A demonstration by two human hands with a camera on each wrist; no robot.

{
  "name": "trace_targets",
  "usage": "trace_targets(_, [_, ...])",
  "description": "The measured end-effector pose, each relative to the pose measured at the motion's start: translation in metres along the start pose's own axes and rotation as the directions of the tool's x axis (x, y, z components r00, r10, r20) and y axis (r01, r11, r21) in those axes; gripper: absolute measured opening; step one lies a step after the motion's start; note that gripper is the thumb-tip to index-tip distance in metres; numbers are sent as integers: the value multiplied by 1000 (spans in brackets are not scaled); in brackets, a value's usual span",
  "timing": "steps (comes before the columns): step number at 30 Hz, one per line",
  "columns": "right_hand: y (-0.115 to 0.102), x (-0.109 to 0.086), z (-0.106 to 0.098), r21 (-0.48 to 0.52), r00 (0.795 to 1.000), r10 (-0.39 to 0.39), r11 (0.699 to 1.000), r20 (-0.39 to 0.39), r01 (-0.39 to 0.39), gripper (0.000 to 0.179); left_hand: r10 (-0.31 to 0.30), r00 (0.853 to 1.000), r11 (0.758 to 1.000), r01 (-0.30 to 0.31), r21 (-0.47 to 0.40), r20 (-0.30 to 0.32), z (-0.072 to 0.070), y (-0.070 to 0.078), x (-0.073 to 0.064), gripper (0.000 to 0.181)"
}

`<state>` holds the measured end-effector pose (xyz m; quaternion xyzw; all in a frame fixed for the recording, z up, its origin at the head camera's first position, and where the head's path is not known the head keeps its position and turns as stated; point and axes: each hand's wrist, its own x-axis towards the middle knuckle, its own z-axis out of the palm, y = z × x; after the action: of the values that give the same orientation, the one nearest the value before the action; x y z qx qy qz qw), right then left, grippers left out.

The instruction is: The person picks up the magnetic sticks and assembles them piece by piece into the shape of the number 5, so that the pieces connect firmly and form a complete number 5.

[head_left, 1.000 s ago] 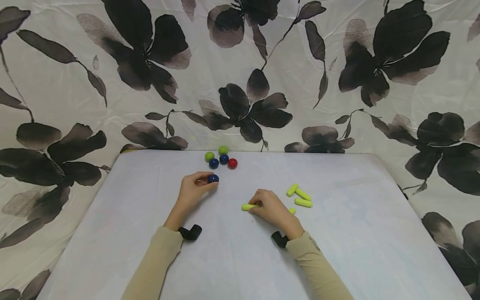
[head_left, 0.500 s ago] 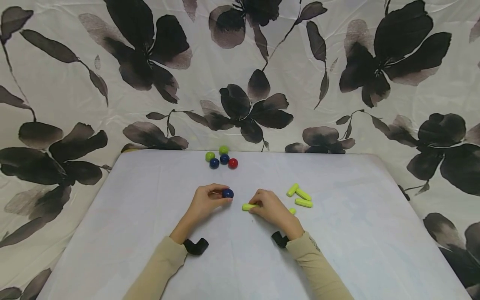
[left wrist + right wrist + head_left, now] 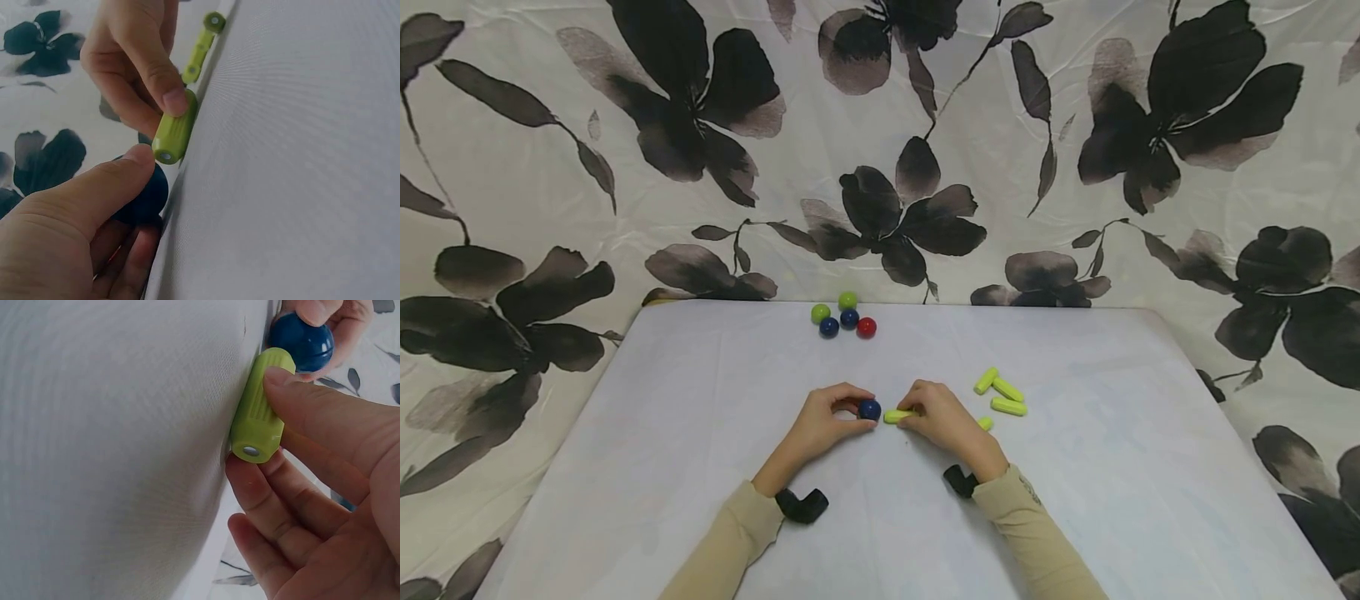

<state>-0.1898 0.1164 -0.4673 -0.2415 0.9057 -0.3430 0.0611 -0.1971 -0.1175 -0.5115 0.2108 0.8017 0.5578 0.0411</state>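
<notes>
Around the middle of the white surface, two bare hands are facing each other, each with something in its fingers. Left hand has its thumb and fingers curled round a dark blue ball, so it's closed in just as far as the ball lets it. Right hand is pinching a yellow-green rod between thumb and finger, and in the right wrist view its other fingers are loosely bent and a bit spread. The rod lies pretty much sideways, left end toward the ball. They're right beside each other, but I honestly can't tell if they're touching. Rod's got ribbed sides and a shiny round spot in the end.

Over to the right of that hand are three more loose rods in the same colour, two of which look like they meet at one end. Another short green bit pokes out from behind the right hand, mostly hidden.

Up by the far edge, left of centre, sits a little cluster of balls: two green, two blue and one red on the right. Behind it all hangs a pale cloth with dark flowers.
</notes>
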Motion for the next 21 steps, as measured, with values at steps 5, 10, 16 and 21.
trace_targets(5, [1,0,0,2,1000,0,1000,-4,0,12,59,998,997,-60,39,22,1,-2,0,37])
trace_targets(10, [2,0,1,0,1000,6,1000,-6,-6,12,72,997,996,-74,47,29,1,-3,-1,37])
trace_targets(16, [1,0,2,-3,1000,13,1000,-4,-13,13,84,996,995,-86,54,30,1,-3,-1,37])
trace_targets(21, [0,1,2,-5,1000,15,1000,5,-15,13,71,997,996,-73,57,36,2,-3,-1,37])
